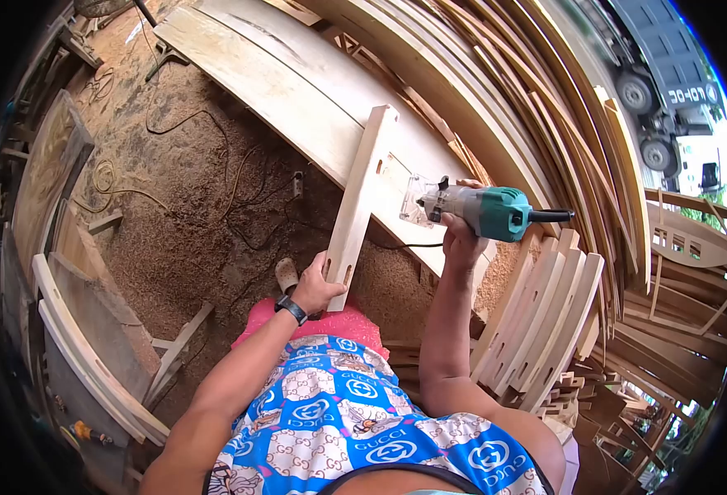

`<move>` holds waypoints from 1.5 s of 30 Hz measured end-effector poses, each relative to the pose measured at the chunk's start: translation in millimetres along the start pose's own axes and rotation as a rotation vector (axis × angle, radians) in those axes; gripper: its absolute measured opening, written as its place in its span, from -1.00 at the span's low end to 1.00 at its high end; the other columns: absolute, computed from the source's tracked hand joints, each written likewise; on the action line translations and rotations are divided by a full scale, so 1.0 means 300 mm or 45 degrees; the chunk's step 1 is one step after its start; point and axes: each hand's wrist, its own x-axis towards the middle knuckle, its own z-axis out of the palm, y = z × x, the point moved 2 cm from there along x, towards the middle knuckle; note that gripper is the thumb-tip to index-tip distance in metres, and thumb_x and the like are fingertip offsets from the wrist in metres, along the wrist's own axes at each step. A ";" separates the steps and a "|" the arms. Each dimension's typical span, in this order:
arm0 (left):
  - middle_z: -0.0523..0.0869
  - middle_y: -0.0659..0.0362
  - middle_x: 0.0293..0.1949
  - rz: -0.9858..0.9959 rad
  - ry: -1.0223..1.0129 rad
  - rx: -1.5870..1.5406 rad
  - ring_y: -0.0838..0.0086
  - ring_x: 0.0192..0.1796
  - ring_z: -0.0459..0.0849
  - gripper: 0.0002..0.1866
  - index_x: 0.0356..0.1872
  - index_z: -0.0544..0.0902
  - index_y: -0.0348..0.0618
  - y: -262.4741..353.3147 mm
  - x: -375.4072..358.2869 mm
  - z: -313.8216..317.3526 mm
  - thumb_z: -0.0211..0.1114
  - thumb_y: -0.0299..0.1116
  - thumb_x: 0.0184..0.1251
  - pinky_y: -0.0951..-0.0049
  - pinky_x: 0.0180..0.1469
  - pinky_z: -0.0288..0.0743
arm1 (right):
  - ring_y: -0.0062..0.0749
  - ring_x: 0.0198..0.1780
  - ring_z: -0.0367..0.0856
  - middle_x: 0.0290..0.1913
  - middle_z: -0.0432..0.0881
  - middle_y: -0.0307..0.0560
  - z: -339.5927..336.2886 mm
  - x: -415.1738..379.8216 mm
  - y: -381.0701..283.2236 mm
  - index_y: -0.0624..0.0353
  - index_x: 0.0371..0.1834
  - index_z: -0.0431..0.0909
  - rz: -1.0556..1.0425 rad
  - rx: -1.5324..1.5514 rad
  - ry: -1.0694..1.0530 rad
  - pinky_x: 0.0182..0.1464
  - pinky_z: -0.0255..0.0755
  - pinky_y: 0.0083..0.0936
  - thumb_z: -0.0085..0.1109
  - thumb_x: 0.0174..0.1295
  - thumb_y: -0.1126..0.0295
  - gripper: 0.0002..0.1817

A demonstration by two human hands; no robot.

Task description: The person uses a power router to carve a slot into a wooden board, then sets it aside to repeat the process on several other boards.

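My left hand, with a dark watch on the wrist, grips the near end of a pale wooden post. The post has slots cut in it, and its far end rests on the plank bench. My right hand is wrapped round a teal and grey power trimmer, which lies on its side in the air over the bench edge. The trimmer's clear base faces the post, a short gap to its right. Its black cord leaves the rear end.
Several slotted posts stand stacked at my right. Long boards lie beyond the bench. Sawdust and loose cords cover the floor at left, beside curved wooden pieces. A truck is outside at the upper right.
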 end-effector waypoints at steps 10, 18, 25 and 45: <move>0.76 0.00 0.18 -0.047 0.264 -0.050 0.24 0.19 0.70 -0.28 0.28 0.62 -0.36 0.028 0.037 0.011 -0.15 0.18 0.73 0.27 0.28 0.51 | -0.16 0.26 0.56 0.18 0.58 -0.01 -0.044 -0.111 0.065 0.24 0.32 0.44 0.061 -0.070 0.119 0.35 0.48 -0.16 0.57 -0.20 0.62 -0.14; 0.84 0.02 -0.10 -0.364 0.016 -0.441 0.36 -0.07 0.79 -0.15 0.04 0.75 -0.34 -0.130 0.334 0.032 -0.18 0.35 0.65 0.36 0.03 0.64 | -0.24 0.21 0.61 0.17 0.60 -0.05 -0.015 -0.181 0.090 0.20 0.24 0.50 0.104 -0.327 0.129 0.29 0.54 -0.22 0.60 -0.15 0.55 -0.24; 0.81 -0.02 -0.04 -0.354 0.131 -0.389 0.28 -0.03 0.78 -0.21 0.07 0.71 -0.34 -0.099 0.239 0.070 -0.09 0.32 0.64 0.26 0.03 0.66 | -0.19 0.24 0.57 0.20 0.58 0.00 0.000 -0.258 0.068 0.21 0.29 0.47 0.049 -0.510 0.077 0.32 0.52 -0.20 0.57 -0.15 0.59 -0.20; -0.08 0.25 0.76 0.837 -0.022 2.061 0.25 0.77 -0.21 -0.22 0.73 -0.02 0.17 0.441 0.804 0.074 -0.26 0.28 0.65 -0.26 0.69 -0.38 | -0.19 0.25 0.54 0.23 0.55 -0.02 0.099 -0.585 0.093 0.15 0.22 0.53 -0.024 -0.872 -0.011 0.36 0.41 -0.21 0.63 -0.17 0.43 -0.24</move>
